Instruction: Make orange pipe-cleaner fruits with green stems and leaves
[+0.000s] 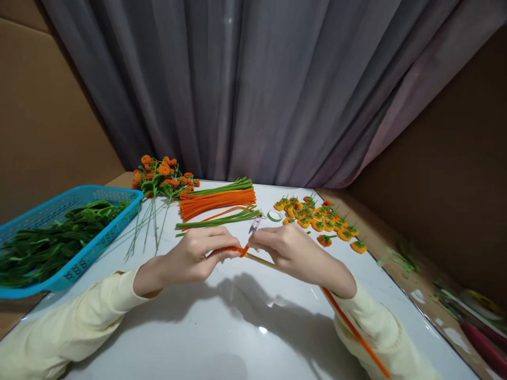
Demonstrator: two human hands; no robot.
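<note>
My left hand (198,250) is closed in a pinch on an orange pipe cleaner (242,251), which bends between the two hands. Pinching the same pipe cleaner, my right hand (295,253) sits just to the right, its fingertips almost meeting the left ones. A thin tan stick (259,259) runs from the bend back under my right palm; how it is held is hidden. Past my right wrist, a long orange length trails down along the sleeve. Just beyond my fingers lies a small pointed tool (255,224), perhaps a cutter.
Orange and green pipe cleaners (217,203) lie bundled behind my hands. To the right are a tape roll (274,215) and several orange-yellow flower heads (317,216). Stemmed orange flowers (162,174) rest back left. A blue basket (95,253) holds green leaves (59,237).
</note>
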